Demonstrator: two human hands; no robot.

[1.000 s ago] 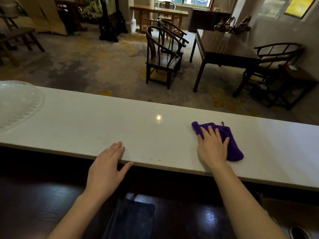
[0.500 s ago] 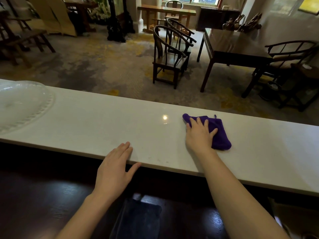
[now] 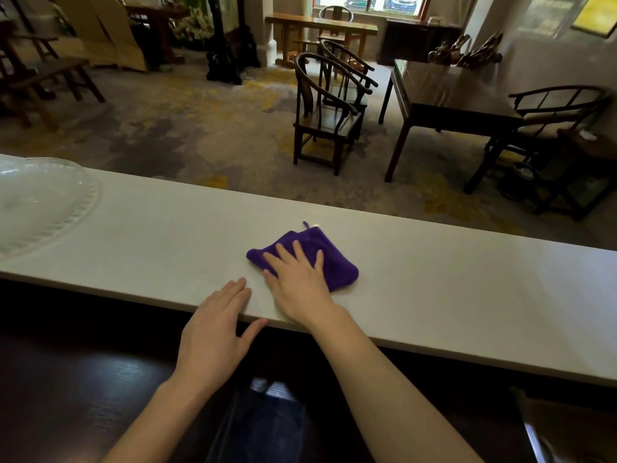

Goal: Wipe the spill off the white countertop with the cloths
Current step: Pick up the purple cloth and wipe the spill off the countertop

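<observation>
two hands are laid on the white desk (image 3: 434, 285).
a purple cloth (image 3: 337, 265) is pressed flat near the desk's front edge under the spread right hand (image 3: 298, 285); the left hand (image 3: 217, 332), grasping nothing, is rested flat on that edge just beside it.

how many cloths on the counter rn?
1. A purple cloth lies mid-counter under the right hand. The left hand rests bare on the near edge. A dark fabric-like shape below the counter might be a second cloth; can't tell.
</observation>
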